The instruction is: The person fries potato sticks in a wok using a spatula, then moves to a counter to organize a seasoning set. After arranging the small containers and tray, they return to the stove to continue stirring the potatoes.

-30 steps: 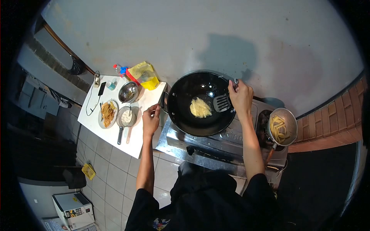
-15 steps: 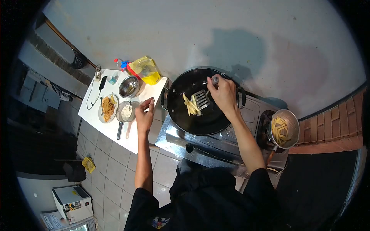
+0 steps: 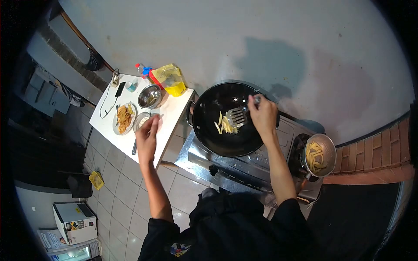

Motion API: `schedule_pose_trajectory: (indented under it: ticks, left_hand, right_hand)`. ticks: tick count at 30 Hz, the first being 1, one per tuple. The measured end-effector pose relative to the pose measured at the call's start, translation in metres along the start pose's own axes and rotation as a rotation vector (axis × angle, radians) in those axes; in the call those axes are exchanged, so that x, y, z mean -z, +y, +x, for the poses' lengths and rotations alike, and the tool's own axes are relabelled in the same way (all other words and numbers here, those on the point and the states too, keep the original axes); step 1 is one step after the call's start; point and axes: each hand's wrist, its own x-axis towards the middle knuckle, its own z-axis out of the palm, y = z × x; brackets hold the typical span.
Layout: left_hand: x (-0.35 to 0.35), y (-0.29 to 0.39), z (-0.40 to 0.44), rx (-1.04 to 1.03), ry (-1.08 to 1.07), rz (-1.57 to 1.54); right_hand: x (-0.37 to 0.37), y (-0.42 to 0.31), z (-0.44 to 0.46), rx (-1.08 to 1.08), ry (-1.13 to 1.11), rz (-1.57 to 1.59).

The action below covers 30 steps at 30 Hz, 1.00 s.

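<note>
My right hand (image 3: 262,114) is closed around the handle of a slotted metal spatula (image 3: 237,117). The blade is inside a black wok (image 3: 217,145), touching a small heap of pale potato strips (image 3: 224,125). My left hand (image 3: 147,141) is in the air over the white table's near side, its fingers loosely stretched and nothing visible in them. It partly covers a bowl of white food (image 3: 142,118) with a dark-handled utensil below it. Beside that bowl, a plate (image 3: 116,127) carries golden fried food (image 3: 125,117).
On the stove's right burner stands a small saucepan (image 3: 332,152) holding more potato strips. The white table (image 3: 172,115) also bears a metal bowl (image 3: 149,96), a yellow bag (image 3: 174,82), a phone (image 3: 120,89) and a bottle (image 3: 139,68). A grey wall rises behind the wok.
My left hand has moved left and toward me, now partly covering the white-food bowl. The spatula has shifted slightly right, and the potato strips lie more spread out in the wok.
</note>
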Motion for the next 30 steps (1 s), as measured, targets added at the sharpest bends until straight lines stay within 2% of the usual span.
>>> schedule_pose_trajectory:
  ticks: [5,9,13,15,19,23,27,28,30]
  left_hand:
    - [0.016,0.001,-0.012,0.046,0.030,-0.096]
    - [-0.009,-0.023,0.003,-0.019,-0.136,0.016]
    - [-0.028,-0.042,0.004,-0.066,-0.152,0.055]
    - [-0.033,-0.042,0.001,-0.005,-0.185,0.017]
    - [-0.040,-0.048,0.007,0.008,-0.152,0.034]
    - [-0.055,-0.057,0.018,-0.079,-0.140,0.040]
    - [-0.068,-0.070,0.024,-0.069,-0.159,0.069]
    - [-0.071,-0.073,0.025,-0.078,-0.165,0.076]
    - [-0.073,-0.076,0.026,-0.109,-0.179,0.081]
  right_hand:
    - [-0.004,-0.002,0.001,-0.087,0.025,0.033]
    - [-0.029,-0.006,-0.004,-0.130,-0.003,0.004]
    - [-0.017,-0.003,-0.008,-0.084,-0.019,-0.035]
    - [-0.005,-0.001,-0.007,-0.099,-0.041,-0.065]
    - [0.003,-0.008,-0.013,-0.086,0.050,-0.032]
    - [-0.006,-0.006,-0.017,-0.105,-0.041,-0.020]
    - [0.003,0.001,-0.013,-0.092,0.092,-0.102]
    - [0.010,-0.001,-0.010,-0.154,0.105,-0.127]
    - [0.020,0.001,-0.007,-0.090,0.132,-0.136]
